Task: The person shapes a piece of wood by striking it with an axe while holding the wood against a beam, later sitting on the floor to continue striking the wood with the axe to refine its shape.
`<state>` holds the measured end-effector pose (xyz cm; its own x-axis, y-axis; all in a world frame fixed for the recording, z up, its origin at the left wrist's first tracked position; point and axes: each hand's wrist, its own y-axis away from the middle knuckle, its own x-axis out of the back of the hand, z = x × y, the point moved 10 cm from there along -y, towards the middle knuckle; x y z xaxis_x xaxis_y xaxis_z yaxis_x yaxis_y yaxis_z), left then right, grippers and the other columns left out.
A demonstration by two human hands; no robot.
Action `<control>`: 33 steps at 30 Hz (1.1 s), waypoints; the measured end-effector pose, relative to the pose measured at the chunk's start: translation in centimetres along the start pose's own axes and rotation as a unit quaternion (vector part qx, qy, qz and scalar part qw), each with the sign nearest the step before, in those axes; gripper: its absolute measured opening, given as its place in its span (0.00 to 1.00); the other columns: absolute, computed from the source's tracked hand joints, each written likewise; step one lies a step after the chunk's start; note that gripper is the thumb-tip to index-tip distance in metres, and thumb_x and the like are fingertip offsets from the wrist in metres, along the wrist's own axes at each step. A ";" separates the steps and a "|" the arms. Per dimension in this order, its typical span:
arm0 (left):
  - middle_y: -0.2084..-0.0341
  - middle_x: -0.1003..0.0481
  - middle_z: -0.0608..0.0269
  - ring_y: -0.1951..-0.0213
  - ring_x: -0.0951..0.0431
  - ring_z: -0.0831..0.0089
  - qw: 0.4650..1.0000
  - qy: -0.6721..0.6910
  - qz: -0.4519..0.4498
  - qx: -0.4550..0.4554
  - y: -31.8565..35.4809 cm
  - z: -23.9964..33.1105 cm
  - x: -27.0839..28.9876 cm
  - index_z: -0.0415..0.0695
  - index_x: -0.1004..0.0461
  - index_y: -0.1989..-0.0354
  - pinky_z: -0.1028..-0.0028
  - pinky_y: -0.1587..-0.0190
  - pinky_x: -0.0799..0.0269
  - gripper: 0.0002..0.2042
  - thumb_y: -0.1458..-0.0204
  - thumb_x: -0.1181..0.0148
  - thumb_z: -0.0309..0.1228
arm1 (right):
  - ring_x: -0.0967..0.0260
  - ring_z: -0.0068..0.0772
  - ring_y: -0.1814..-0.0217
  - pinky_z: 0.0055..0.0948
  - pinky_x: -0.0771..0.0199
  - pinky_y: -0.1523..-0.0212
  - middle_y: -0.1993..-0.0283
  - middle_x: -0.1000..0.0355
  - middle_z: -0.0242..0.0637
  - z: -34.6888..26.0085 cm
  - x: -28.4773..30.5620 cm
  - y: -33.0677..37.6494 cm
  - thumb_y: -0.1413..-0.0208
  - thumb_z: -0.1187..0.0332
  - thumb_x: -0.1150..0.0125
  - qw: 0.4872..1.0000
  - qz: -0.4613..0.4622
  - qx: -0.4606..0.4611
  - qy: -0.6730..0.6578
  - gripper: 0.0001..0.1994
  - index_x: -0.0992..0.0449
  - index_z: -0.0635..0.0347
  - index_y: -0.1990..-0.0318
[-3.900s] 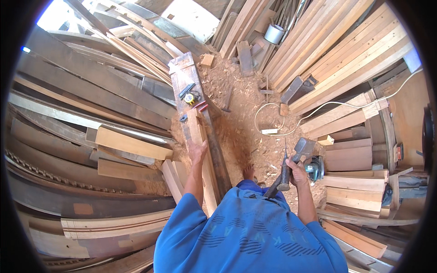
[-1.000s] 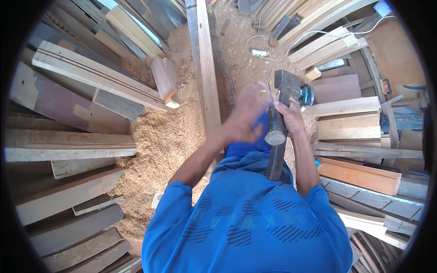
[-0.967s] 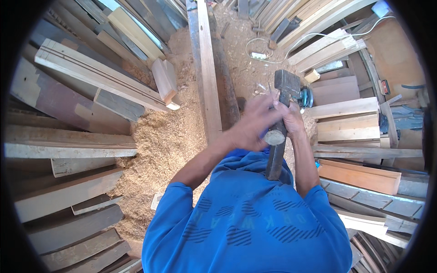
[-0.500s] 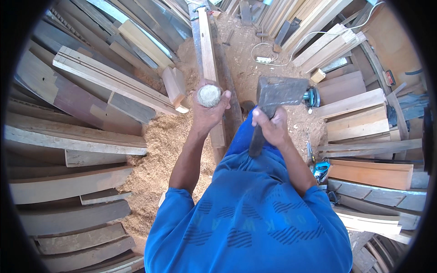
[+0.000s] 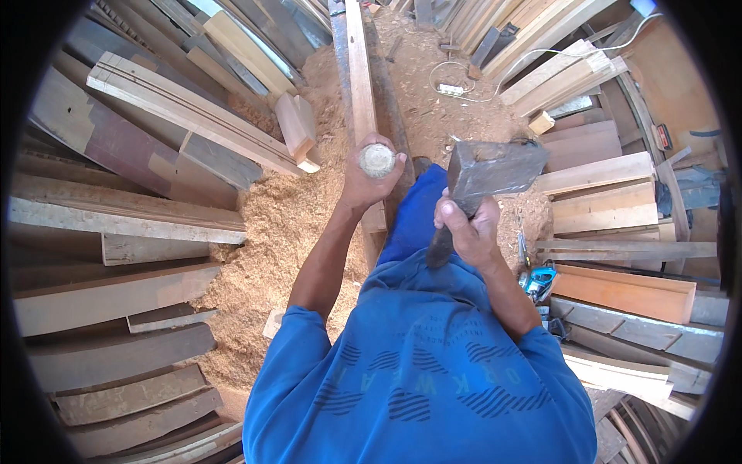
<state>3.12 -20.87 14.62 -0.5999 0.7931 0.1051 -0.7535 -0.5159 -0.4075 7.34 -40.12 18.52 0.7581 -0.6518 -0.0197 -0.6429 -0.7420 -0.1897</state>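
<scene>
My left hand is wrapped round what looks like a chisel. Only its round, pale, worn handle end shows, facing up; the blade is hidden below my fist. Beneath it runs a long pale wooden beam, lying lengthwise away from me on a darker plank or bench. My right hand grips a big dark wooden mallet by its handle. The mallet's block head is raised above the thigh of my blue trousers, to the right of the chisel and apart from it.
Wood shavings cover the ground on my left. Stacked boards line both sides. A short wooden block lies left of the beam. To the right are a teal power tool, a white power strip and its cable.
My left hand has shifted slightly right with the chisel. The mallet has moved right and toward me, its head tilted more. The view has shifted a little.
</scene>
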 end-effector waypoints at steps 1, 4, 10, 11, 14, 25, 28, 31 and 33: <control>0.76 0.29 0.70 0.75 0.25 0.82 1.000 0.000 -0.001 0.001 0.1 -0.3 0.1 0.44 0.32 0.65 0.79 0.73 0.30 0.10 0.47 0.34 0.21 | 0.30 0.25 0.72 0.28 0.28 0.68 0.74 0.29 0.39 -1.0 0.2 -0.2 0.36 0.67 0.43 1.000 0.016 0.007 0.002 0.12 0.31 0.69 0.55; 0.77 0.28 0.69 0.76 0.25 0.82 0.999 0.019 -0.015 0.025 0.1 -1.2 -0.2 0.44 0.31 0.66 0.79 0.74 0.30 0.09 0.46 0.35 0.21 | 0.31 0.26 0.73 0.28 0.28 0.68 0.73 0.29 0.38 -4.5 1.8 -1.0 0.36 0.67 0.43 0.997 0.053 0.044 0.031 0.13 0.32 0.69 0.53; 0.74 0.25 0.67 0.71 0.23 0.78 0.997 0.025 -0.071 -0.034 1.9 2.0 -2.6 0.43 0.27 0.68 0.77 0.67 0.27 0.07 0.50 0.33 0.21 | 0.30 0.27 0.74 0.27 0.28 0.72 0.73 0.26 0.38 -13.8 5.5 -1.4 0.38 0.65 0.38 0.954 0.172 0.244 0.014 0.15 0.30 0.69 0.54; 0.73 0.24 0.67 0.69 0.23 0.78 0.994 0.026 -0.100 -0.035 2.3 2.3 -3.0 0.43 0.26 0.68 0.76 0.64 0.27 0.07 0.51 0.32 0.21 | 0.29 0.27 0.74 0.27 0.28 0.72 0.72 0.26 0.40 -15.5 5.8 -1.6 0.37 0.64 0.41 0.943 0.167 0.286 0.013 0.15 0.30 0.69 0.53; 0.73 0.25 0.66 0.70 0.23 0.77 0.991 0.055 -0.114 -0.044 2.6 1.3 -2.3 0.43 0.26 0.67 0.76 0.66 0.26 0.07 0.51 0.33 0.20 | 0.31 0.28 0.73 0.30 0.28 0.70 0.72 0.30 0.38 -19.8 6.4 -2.8 0.35 0.62 0.42 0.918 0.201 0.341 -0.002 0.15 0.30 0.68 0.54; 0.67 0.24 0.65 0.59 0.22 0.72 0.991 0.124 -0.027 0.049 3.6 -2.4 -0.1 0.42 0.27 0.56 0.69 0.54 0.26 0.16 0.54 0.33 0.21 | 0.26 0.57 0.66 0.49 0.25 0.63 0.68 0.25 0.52 -2.8 -2.3 -6.7 0.49 0.68 0.31 0.825 -0.191 0.008 0.532 0.10 0.24 0.65 0.67; 0.67 0.24 0.66 0.61 0.23 0.74 0.997 0.000 -0.074 0.012 4.6 -3.7 -0.1 0.43 0.27 0.57 0.71 0.57 0.27 0.15 0.54 0.34 0.20 | 0.25 0.56 0.64 0.48 0.25 0.62 0.67 0.24 0.51 -7.7 -3.4 -5.5 0.50 0.71 0.32 0.886 -0.122 0.093 0.437 0.07 0.22 0.64 0.67; 0.66 0.22 0.63 0.61 0.22 0.75 0.997 0.035 -0.062 -0.029 2.9 -1.5 -0.5 0.41 0.25 0.59 0.72 0.57 0.27 0.13 0.54 0.34 0.21 | 0.24 0.56 0.63 0.47 0.24 0.60 0.66 0.23 0.50 -12.7 -2.4 -6.4 0.52 0.72 0.32 0.932 -0.039 0.188 0.307 0.08 0.21 0.63 0.64; 0.62 0.19 0.60 0.59 0.20 0.72 0.994 0.004 -0.105 0.009 2.6 -3.3 -0.7 0.39 0.24 0.55 0.70 0.54 0.25 0.16 0.54 0.35 0.22 | 0.24 0.58 0.69 0.45 0.24 0.67 0.72 0.25 0.52 -15.3 -1.6 -6.0 0.52 0.65 0.30 0.929 0.014 0.285 0.236 0.19 0.25 0.65 0.54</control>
<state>2.44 -21.70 10.44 -0.4275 0.8863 0.1782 -0.8661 -0.3450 -0.3617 8.31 -36.97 34.75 0.5238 -0.7653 0.3741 -0.3980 -0.6081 -0.6869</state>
